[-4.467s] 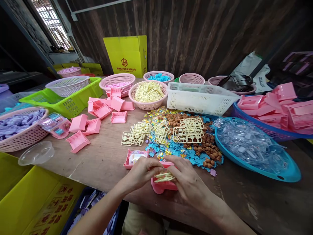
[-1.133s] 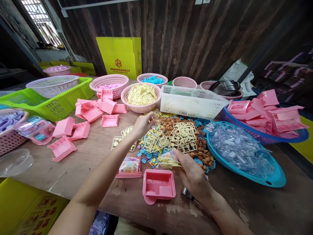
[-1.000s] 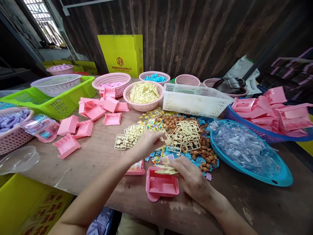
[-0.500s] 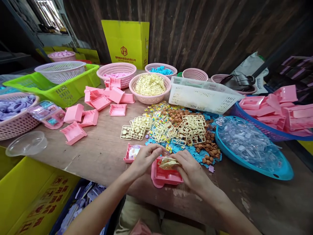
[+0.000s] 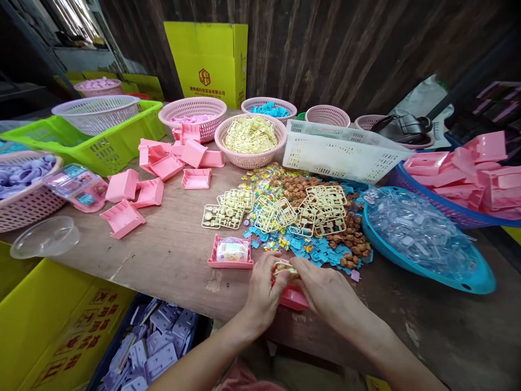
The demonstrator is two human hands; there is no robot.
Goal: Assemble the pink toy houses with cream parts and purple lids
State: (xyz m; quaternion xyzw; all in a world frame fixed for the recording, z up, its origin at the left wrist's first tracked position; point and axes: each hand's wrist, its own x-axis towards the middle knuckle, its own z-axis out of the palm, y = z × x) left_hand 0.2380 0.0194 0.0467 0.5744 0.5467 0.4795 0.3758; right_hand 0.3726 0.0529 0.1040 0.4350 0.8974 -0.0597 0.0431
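Note:
Low at the table's front, a small bundle of cream plastic part frames (image 5: pixel 286 268) sits between my two hands. My left hand (image 5: pixel 262 285) is closed, its thumb and fingers against the bundle's left side. From the right, my right hand (image 5: pixel 325 285) grips the same bundle with bent fingers. Below them lies a pink plastic tray (image 5: pixel 295 300), mostly covered by the hands. Just left of my left hand stands another pink tray (image 5: pixel 215 260) with a clear-wrapped printed piece (image 5: pixel 234 250) inside. More cream frames (image 5: pixel 323 209) lie beyond the hands on loose small parts.
Blue pieces (image 5: pixel 315 247) and brown figures (image 5: pixel 354 250) are heaped behind my hands. A blue basin (image 5: pixel 468 277) of clear plastic parts stands right. Pink trays (image 5: pixel 122 217) lie left. Farther back are a basket of cream frames (image 5: pixel 250 160) and a white crate (image 5: pixel 334 157).
My left hand has moved right, away from the tray with the wrapped piece, and closed on the cream frames. Both hands now sit closer together over the pink tray.

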